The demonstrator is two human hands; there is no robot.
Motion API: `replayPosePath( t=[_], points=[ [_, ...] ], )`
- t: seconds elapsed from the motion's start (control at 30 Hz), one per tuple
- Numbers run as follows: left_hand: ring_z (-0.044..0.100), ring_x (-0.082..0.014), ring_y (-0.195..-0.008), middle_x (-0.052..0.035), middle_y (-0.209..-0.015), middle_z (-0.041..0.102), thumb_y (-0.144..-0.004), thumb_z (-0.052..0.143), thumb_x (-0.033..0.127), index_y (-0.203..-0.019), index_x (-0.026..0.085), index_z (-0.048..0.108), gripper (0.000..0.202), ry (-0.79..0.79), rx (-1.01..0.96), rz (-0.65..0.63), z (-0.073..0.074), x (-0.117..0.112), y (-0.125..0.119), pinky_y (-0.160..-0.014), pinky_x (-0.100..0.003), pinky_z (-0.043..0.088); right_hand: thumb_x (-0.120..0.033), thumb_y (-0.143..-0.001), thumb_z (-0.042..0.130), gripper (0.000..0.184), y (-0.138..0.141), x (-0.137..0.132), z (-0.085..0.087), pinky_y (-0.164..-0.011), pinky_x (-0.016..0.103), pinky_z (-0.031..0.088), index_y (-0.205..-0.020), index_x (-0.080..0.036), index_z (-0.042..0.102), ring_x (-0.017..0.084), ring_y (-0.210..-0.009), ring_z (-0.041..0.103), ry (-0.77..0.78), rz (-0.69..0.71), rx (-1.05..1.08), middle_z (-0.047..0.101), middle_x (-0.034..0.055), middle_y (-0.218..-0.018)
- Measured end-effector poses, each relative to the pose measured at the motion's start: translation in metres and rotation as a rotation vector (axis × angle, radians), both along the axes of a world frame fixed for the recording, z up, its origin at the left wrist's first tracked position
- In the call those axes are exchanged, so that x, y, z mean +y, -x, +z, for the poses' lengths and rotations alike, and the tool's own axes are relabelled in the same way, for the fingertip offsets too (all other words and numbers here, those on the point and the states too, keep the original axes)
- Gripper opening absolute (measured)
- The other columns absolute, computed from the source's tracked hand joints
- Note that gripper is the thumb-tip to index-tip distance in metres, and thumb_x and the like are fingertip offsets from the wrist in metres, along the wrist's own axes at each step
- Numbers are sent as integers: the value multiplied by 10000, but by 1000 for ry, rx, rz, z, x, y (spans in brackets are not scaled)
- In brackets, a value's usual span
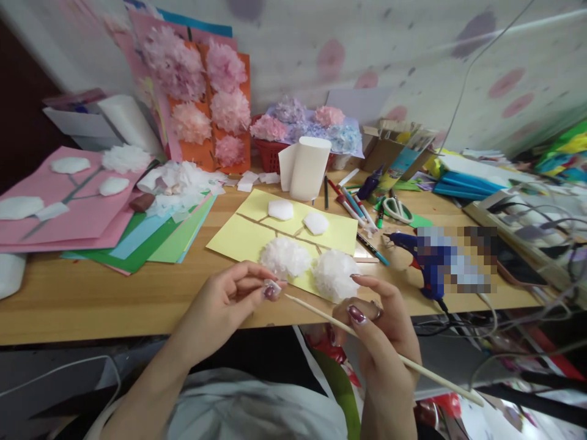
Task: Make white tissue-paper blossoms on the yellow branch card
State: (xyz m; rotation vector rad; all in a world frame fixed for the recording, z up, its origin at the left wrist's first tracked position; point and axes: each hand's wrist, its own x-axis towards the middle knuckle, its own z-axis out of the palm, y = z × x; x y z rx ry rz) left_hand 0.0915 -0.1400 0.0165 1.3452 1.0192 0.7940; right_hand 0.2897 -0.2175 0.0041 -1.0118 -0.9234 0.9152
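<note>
My left hand (232,293) pinches a small white piece of tissue paper (274,285) between thumb and fingertips, above the table's near edge. In my right hand (383,333) is a thin wooden skewer (443,381), its pointed tip close to the paper piece but apparently apart from it. Just beyond both hands lies a yellow card (236,237) with brown branch lines drawn on it. Two fluffy white paper flowers (285,257) sit along the card's near side. Farther up are two flat white paper pads (280,209).
A blue glue gun (433,266) lies at the right, near pens (353,205) and scissors (397,209). Pink card (92,208) and white tissue scraps (177,183) are at the left. Behind stand a folded white paper stack (310,168) and a red basket (268,156). Cables (545,232) run along the right.
</note>
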Motion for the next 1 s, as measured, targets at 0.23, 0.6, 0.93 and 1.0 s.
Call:
replayPosePath(
  t=[0.23,0.6,0.93,1.0],
  points=[
    [664,-164,-905,-44,-940,721,-865,654,130,-901,208,758,135,-794,342,240,-33,-11,-4,-842,-299,521,-201,-936,558,236,-6,-4,-29,-454,186,444,-1163,-268,570,102,-476,570,-19,-90,-119,600,-66,-576],
    [575,-220,-779,-44,-816,711,-892,627,98,-926,151,751,139,-1264,719,175,-46,-10,-37,-701,-364,440,-165,-921,513,272,7,4,-43,-491,193,457,-1178,-253,527,101,-508,602,-51,-181,-339,603,-73,-607],
    [605,-233,-799,-34,-837,741,-890,626,118,-902,179,737,127,-1156,814,223,-43,-11,-41,-724,-377,439,-197,-931,470,275,10,12,-35,-465,218,377,-1205,-221,481,101,-453,446,14,-125,-382,484,-88,-576],
    [611,-235,-818,-41,-851,739,-905,602,134,-910,185,730,137,-1117,816,219,-43,-10,-42,-748,-381,456,-204,-928,471,278,11,13,-33,-481,226,380,-1205,-227,480,103,-467,423,48,-124,-397,449,-90,-585]
  ],
)
